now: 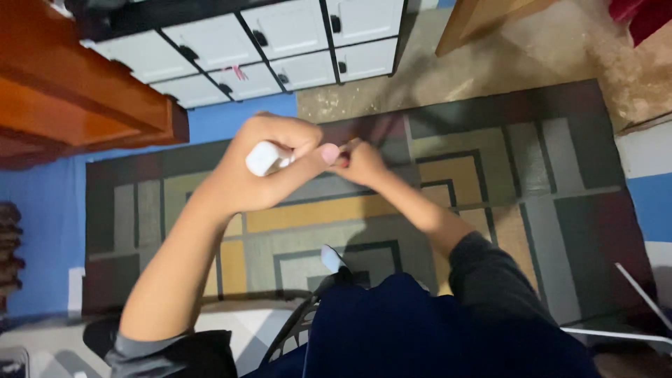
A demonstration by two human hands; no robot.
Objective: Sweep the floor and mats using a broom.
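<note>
My left hand [262,164] is raised in front of me, fingers closed around a small white rounded object [266,157] whose end sticks out to the left. My right hand [360,164] meets it from the right, fingers pinched at the other end of the object, where something small and reddish shows between the fingertips. What exactly the right fingers hold is too blurred to tell. Both hands hover above a patterned rug [490,175]. My knee in dark blue cloth [420,329] fills the lower middle.
A white cabinet with dark handles [280,42] stands at the top. An orange-brown wooden furniture edge [77,91] juts in at upper left. Blue floor [42,210] borders the rug on the left. A black chair part [301,322] and thin white rods [630,308] lie low.
</note>
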